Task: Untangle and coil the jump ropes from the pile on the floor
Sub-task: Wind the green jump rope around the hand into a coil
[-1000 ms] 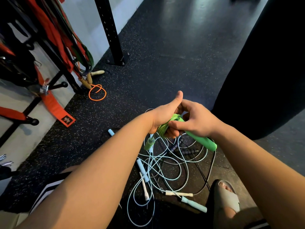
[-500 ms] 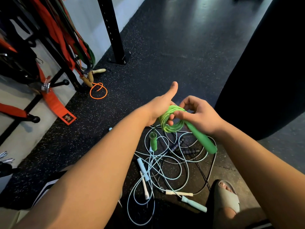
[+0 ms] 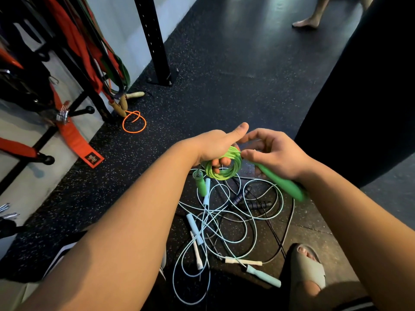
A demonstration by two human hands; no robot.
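Upper left: orange rope loop [image 3: 134,121] lies on the floor. Mid-frame: left hand [image 3: 215,147] has its fingers curled through the green rope coil [image 3: 223,167], thumb up, with the coil held above the floor and the loose green handle [image 3: 200,182] hanging at its lower left. Right of it: right hand [image 3: 276,153] grips the other green handle [image 3: 283,184], thumb against the coil, and the pale blue rope tangle [image 3: 226,221] lies on the floor below both hands.

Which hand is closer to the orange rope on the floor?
Left. The left hand, holding the green coil, is right of the orange rope; the right hand, holding a green handle, is farther right.
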